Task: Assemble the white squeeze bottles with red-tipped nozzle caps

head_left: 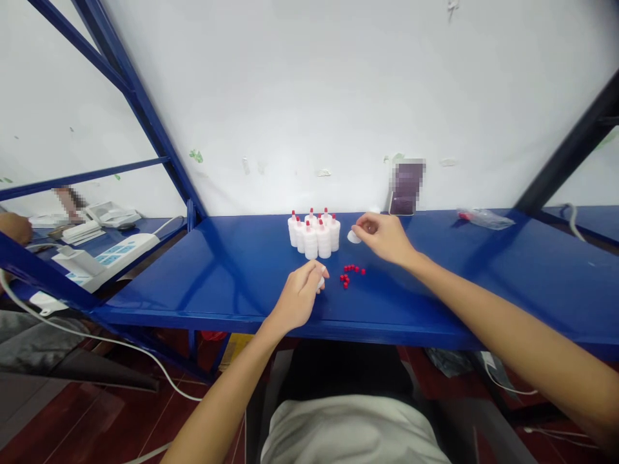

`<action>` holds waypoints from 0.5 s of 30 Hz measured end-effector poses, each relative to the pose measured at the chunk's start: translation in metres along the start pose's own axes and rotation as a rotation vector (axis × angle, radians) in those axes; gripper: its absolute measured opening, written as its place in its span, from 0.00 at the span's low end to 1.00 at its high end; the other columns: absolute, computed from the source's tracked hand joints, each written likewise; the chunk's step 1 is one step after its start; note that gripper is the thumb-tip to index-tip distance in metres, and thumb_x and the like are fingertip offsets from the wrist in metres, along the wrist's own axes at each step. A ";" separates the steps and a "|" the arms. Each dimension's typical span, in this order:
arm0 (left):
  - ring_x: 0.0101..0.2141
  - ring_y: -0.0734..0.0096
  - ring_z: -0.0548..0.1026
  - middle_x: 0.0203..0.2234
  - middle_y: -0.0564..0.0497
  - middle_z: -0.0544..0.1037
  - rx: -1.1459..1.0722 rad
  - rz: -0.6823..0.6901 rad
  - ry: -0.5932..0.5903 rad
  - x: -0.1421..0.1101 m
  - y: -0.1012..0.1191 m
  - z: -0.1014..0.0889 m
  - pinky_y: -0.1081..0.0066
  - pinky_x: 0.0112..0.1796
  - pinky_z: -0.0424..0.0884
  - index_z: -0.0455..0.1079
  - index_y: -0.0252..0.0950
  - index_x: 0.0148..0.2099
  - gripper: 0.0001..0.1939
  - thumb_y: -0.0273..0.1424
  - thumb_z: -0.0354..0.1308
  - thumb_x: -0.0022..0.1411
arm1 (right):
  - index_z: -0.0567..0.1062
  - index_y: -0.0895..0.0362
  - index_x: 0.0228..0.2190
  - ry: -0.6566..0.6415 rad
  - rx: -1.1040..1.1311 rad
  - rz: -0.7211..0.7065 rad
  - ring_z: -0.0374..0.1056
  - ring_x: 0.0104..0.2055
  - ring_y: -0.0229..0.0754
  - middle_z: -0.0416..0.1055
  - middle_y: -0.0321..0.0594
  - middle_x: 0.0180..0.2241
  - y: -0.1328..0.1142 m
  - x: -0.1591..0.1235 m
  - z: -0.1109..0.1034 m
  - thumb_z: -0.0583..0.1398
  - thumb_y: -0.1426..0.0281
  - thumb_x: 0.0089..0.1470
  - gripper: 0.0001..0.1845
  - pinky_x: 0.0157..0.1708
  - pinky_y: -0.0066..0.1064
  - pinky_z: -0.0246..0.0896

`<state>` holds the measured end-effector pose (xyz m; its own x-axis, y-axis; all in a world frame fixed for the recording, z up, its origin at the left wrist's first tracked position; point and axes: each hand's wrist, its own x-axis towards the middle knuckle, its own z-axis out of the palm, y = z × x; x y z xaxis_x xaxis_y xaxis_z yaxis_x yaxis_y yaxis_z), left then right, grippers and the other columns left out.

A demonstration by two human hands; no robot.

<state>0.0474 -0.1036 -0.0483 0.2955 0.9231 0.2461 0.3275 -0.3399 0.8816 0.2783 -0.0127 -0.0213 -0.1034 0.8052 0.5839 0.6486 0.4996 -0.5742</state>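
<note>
On the blue table (pixel 217 277) stands a tight cluster of several small white bottles with red tips (pixel 314 233). My left hand (pixel 298 296) rests near the front edge, fingers curled round a small white bottle (pixel 321 281). Just right of it lie several loose red caps (pixel 351 274). My right hand (pixel 384 237) reaches to the right of the cluster and pinches a small white piece (pixel 353 237) lying on the table.
A dark blurred object (pixel 407 187) leans on the white wall behind. A clear plastic bag (pixel 483 219) lies at the back right. On the left neighbouring table sit a white power strip (pixel 104 258), papers and another person's hand (pixel 14 227). Blue frame struts (pixel 140 103) rise at the left.
</note>
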 end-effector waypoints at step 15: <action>0.30 0.71 0.68 0.27 0.53 0.70 0.095 0.051 -0.061 0.001 0.002 -0.002 0.73 0.33 0.64 0.69 0.36 0.37 0.18 0.41 0.44 0.71 | 0.71 0.60 0.54 -0.277 0.073 0.058 0.74 0.41 0.43 0.77 0.46 0.43 0.033 0.014 0.024 0.58 0.71 0.59 0.21 0.46 0.35 0.66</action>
<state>0.0462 -0.1032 -0.0450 0.3670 0.8926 0.2620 0.3935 -0.4041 0.8257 0.2803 0.0225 -0.0458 -0.2767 0.8845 0.3756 0.6045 0.4640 -0.6475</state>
